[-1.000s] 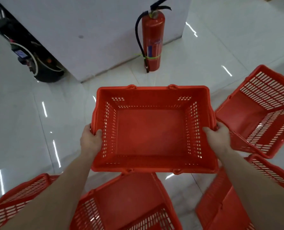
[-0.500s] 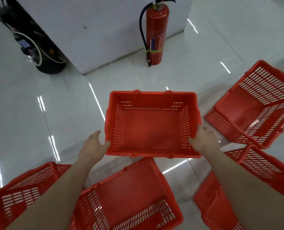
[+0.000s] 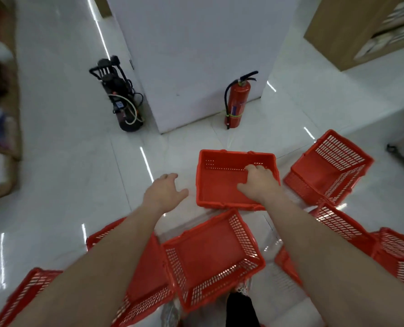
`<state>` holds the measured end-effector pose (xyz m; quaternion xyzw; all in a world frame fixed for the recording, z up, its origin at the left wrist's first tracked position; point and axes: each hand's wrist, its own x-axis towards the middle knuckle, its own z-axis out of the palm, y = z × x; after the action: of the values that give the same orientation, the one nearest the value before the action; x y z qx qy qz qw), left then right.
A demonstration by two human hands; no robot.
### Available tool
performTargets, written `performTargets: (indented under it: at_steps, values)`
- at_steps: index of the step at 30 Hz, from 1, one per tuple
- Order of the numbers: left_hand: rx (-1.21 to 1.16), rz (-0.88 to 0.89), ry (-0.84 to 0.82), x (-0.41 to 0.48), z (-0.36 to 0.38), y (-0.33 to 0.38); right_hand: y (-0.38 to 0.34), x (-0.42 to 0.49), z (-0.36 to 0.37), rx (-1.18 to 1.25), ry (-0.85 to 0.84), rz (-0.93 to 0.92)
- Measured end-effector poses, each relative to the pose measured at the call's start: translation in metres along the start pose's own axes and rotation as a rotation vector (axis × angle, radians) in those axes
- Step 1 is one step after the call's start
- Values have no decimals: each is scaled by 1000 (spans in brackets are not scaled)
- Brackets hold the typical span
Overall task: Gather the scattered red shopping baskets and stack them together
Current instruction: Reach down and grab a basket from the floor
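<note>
While basket [image 3: 217, 182] sits unheld | left hand [image 3: 163, 194]: fingers [image 3: 170, 177] spread beside it | right hand [image 3: 258, 184]: fingers [image 3: 254, 168] loose above it

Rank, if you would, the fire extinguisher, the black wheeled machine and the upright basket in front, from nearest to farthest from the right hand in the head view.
1. Upright basket: straight ahead, with the right hand over it.
2. Fire extinguisher: beyond the basket, against the white wall.
3. Black wheeled machine: far off to the left, by the wall's other side.

No legible text or labels
</note>
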<state>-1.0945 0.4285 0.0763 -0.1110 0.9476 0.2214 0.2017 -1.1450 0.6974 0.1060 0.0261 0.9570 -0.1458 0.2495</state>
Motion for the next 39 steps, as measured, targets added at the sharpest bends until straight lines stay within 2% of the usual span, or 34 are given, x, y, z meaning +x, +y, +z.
performTargets:
  at_steps: [6, 11, 22, 28, 35, 39]
  values:
    - [-6, 21, 90, -139, -96, -49, -100, -153, -29, -17, 62, -65]
    - [-15, -63, 116, -250, -123, -100, -160, -244, -12, -44, 73, -158]
    - [-117, -415, 202, -473, -95, -244, -247, -366, 99, -232, -129, -426]
    - [-189, -631, 304, -583, -84, -333, -307, -426, 158, -306, -213, -569]
    - [-342, -834, 377, -661, -64, -437, -391, -464, 229, -394, -230, -664]
    - [-440, -887, 387, -680, -53, -508, -446, -478, 279, -370, -270, -655]
